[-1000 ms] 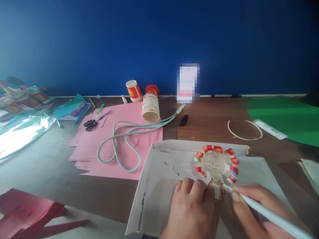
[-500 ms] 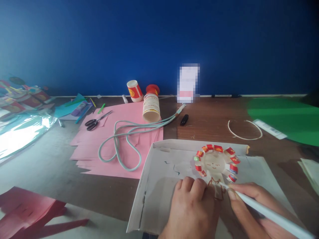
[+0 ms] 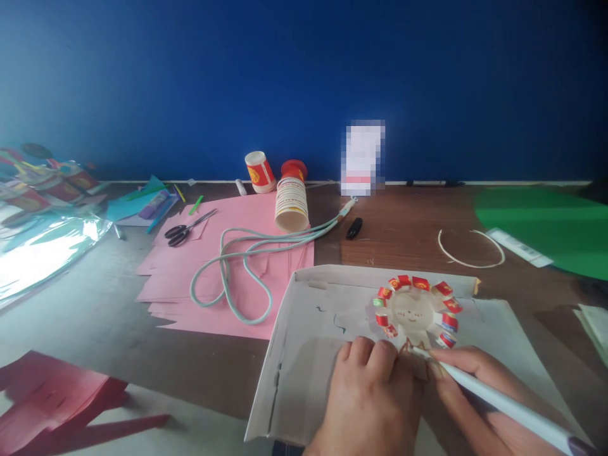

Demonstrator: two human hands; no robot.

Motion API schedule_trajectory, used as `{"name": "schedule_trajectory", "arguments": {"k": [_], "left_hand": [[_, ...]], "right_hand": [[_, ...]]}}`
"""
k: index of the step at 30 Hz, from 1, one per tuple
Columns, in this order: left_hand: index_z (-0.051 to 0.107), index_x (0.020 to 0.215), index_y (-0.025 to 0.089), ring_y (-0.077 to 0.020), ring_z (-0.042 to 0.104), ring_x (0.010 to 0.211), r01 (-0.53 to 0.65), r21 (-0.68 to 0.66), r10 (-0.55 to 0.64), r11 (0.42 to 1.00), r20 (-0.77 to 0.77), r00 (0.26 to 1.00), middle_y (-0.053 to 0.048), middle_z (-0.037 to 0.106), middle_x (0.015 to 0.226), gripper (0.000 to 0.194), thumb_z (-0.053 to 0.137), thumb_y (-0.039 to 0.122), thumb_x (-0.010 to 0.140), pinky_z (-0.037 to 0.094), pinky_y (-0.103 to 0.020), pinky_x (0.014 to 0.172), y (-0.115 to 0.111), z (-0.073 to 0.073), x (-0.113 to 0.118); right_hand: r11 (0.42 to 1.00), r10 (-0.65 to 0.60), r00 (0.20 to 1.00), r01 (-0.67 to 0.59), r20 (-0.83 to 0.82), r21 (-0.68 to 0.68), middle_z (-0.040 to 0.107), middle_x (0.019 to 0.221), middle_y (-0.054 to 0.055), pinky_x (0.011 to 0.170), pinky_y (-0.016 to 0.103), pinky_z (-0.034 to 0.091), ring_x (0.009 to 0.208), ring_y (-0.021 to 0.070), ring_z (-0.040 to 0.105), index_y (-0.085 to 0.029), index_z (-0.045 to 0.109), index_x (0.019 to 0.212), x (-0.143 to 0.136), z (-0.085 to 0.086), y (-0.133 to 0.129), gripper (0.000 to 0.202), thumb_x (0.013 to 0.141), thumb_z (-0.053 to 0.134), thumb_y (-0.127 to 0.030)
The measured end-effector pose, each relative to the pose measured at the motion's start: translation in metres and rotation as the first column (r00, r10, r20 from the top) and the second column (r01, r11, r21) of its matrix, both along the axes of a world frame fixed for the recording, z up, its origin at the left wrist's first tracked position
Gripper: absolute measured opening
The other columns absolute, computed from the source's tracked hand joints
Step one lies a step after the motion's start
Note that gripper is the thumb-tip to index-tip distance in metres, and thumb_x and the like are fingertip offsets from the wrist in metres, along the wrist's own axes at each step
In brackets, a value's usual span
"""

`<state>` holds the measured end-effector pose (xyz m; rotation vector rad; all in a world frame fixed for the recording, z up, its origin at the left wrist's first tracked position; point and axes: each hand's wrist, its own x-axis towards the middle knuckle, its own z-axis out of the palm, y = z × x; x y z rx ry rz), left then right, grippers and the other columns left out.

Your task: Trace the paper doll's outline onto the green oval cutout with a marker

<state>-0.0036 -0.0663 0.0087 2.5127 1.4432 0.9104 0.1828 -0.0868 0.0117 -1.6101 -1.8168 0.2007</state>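
Note:
A paper-cup figure (image 3: 412, 311) lies on a white cardboard sheet (image 3: 308, 367). It has a round face with drawn features, a ring of curled red-and-white strips, and a white body with brown lines. My left hand (image 3: 370, 396) rests on the sheet with its fingers curled, pressing at the body's left side; its thumb and fingertips are largely hidden. In my right hand (image 3: 475, 392) is a white marker pen (image 3: 515, 405), pinched near the tip. The tip touches the top of the figure's body, just below the face.
Behind and left lie pink paper sheets (image 3: 190, 304), scissors (image 3: 183, 233), a looped lanyard cord (image 3: 270, 297) and stacked paper cups (image 3: 291, 206). A black pen cap (image 3: 354, 228) is beyond the cardboard. Green paper (image 3: 536, 228) lies far right, red paper (image 3: 52, 392) near left.
The pen tip has moved slightly left across the figure's body, and my right hand has come nearer to my left. The whole view has shifted a little.

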Motion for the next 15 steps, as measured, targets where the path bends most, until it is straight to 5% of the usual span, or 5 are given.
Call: {"name": "schedule_trajectory", "arguments": {"k": [15], "left_hand": [[0.065,0.089,0.024,-0.0204,0.060,0.073,-0.008,0.032,0.008,0.999,0.005,1.000,0.004,0.065,0.086,0.038,0.098,0.022,0.070,0.051,-0.040,0.057,0.0000,0.0009,0.0007]], "right_hand": [[0.999,-0.027,1.000,0.028,0.015,-0.042,0.080,0.080,-0.001,0.053,0.025,0.059,0.065,0.0183,0.077,-0.031,0.073,0.096,-0.0049,0.0015,0.0024,0.031,0.103,0.056,-0.057]]}}
